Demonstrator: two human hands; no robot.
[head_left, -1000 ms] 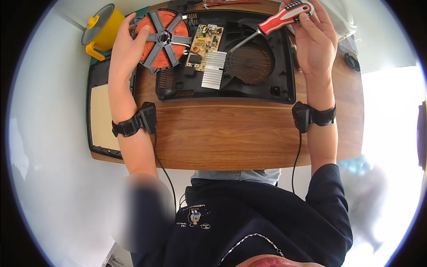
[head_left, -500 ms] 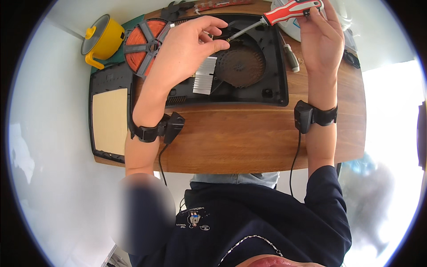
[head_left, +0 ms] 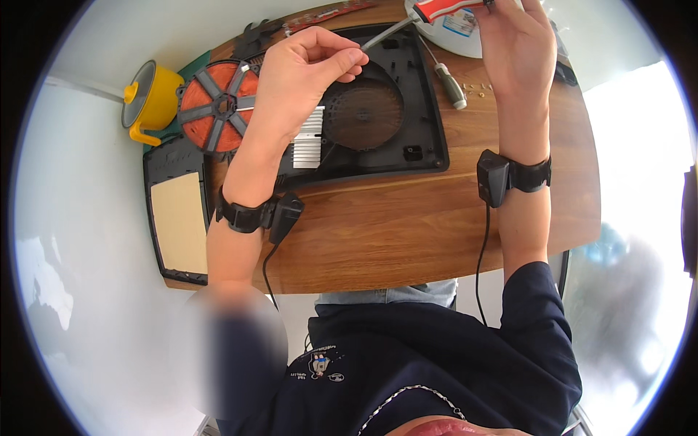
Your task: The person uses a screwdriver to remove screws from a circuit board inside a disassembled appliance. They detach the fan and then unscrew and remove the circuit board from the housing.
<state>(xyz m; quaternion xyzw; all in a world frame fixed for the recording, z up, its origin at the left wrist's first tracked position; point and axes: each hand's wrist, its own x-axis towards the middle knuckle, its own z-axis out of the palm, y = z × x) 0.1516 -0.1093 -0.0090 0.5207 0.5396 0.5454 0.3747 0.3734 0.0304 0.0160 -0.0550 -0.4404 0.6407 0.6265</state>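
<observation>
My right hand point(head_left: 518, 62) is closed round the red-and-white handle of a screwdriver point(head_left: 442, 7) at the top of the view. Its steel shaft slants down and left to my left hand point(head_left: 309, 69). There, thumb and forefinger pinch together at the shaft's tip; anything small between them is hidden. Both hands are above a black plastic housing point(head_left: 425, 120) with a round vent grille point(head_left: 363, 109). Partly under my left wrist, a silver finned heat sink point(head_left: 307, 145) sits in the housing. Left of my forearm is a copper-coloured coil point(head_left: 196, 127) with grey spokes.
A grey-handled screwdriver point(head_left: 451, 87) lies right of the housing beside several small screws point(head_left: 480, 90). A yellow pot point(head_left: 154, 98) and a black panel with a beige insert point(head_left: 178, 225) stand left. Behind are a black fan point(head_left: 254, 40), a red strip point(head_left: 334, 13) and a white container point(head_left: 462, 36).
My left fingers, spread apart near the screwdriver tip before, have closed into a pinch on it. The screwdriver has shifted up and left in the view, and the whole view has moved slightly.
</observation>
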